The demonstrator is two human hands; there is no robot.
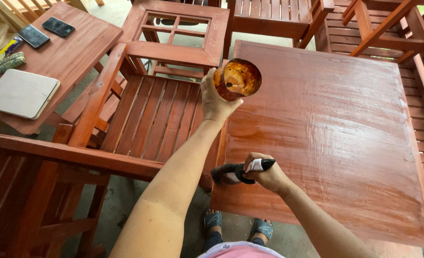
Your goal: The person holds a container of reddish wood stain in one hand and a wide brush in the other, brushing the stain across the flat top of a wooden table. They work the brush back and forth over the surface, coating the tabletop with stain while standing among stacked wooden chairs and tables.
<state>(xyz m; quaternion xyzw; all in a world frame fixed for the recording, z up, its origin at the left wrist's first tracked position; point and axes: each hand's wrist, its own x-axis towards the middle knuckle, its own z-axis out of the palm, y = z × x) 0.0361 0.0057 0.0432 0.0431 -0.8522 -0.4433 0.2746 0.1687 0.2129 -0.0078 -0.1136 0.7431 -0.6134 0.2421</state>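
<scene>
Left hand [215, 98] gripping a stain-filled cut bottle [237, 79] above the reddish wet surface [326, 124], right hand [265, 173] closed around a dark brush [231, 173] at its near edge

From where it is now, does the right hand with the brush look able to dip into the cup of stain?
Probably yes. The left hand holds the cup of stain tilted with its mouth open toward the person, and nothing lies between it and the right hand gripping the brush over the wet tabletop.
</scene>
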